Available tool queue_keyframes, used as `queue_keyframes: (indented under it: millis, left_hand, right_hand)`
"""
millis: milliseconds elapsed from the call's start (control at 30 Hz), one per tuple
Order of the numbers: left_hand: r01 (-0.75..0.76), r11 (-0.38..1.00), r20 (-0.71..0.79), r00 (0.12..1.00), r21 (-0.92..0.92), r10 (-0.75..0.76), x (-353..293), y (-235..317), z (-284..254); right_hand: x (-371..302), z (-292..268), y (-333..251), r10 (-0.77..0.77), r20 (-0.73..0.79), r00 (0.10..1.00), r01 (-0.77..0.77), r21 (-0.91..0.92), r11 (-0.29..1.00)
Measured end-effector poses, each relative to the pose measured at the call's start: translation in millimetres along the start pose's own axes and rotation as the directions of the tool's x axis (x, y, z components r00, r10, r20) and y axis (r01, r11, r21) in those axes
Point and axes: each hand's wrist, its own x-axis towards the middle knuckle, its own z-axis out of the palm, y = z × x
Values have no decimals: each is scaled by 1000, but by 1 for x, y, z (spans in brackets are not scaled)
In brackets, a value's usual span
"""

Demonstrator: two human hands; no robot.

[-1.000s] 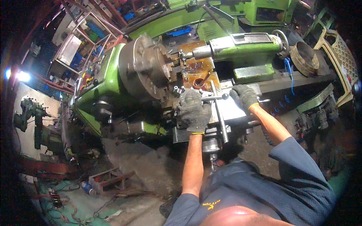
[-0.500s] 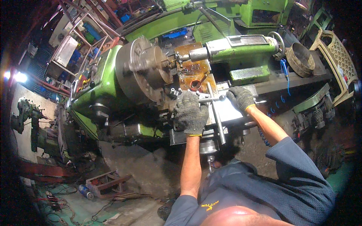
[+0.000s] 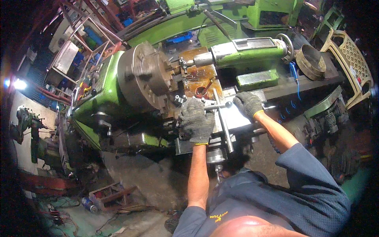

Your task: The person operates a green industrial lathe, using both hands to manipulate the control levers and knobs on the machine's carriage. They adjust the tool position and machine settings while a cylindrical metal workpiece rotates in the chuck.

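Note:
Both my hands wear dark grey knitted gloves and are on the carriage of a green metal lathe. My left hand (image 3: 196, 121) is closed over the tool post, which is mostly hidden beneath it. A lever with a ball knob (image 3: 228, 104) sticks out to the right beside that hand. Past the knob, my right hand (image 3: 248, 104) curls its fingers down at the edge of a bright metal plate (image 3: 236, 119); what lies under them is hidden. A long metal rod (image 3: 223, 126) crosses between the hands. To the left is the large chuck (image 3: 144, 75), its surface smeared.
Beyond my hands, a red-rimmed cup (image 3: 201, 93) with a brush-like handle stands on an oily brown plate (image 3: 199, 75). The tailstock (image 3: 248, 53) lies behind right, near a metal ring (image 3: 310, 62) and a beige plastic chair (image 3: 353, 63). A blue coiled air hose (image 3: 296, 81) hangs at right.
The whole view has shifted slightly, moving the lathe a little left in the picture. Both hands keep their places on the carriage.

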Motion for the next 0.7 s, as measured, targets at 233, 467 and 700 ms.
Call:
queue_keyframes:
  millis: [233,467,700]
  left_hand:
    - [-19,997,-92,995,74,26,4,9,-10]
    - [-8,994,-86,996,107,18,4,8,-7]
    - [-15,992,-47,999,123,21,0,3,-2]
  right_hand:
    - [3,1,5,-5,27,1000,5,-6,1000]
    - [2,0,4,-11,16,1000,12,-30,999]
    - [2,0,4,-10,20,1000,11,-26,1000]
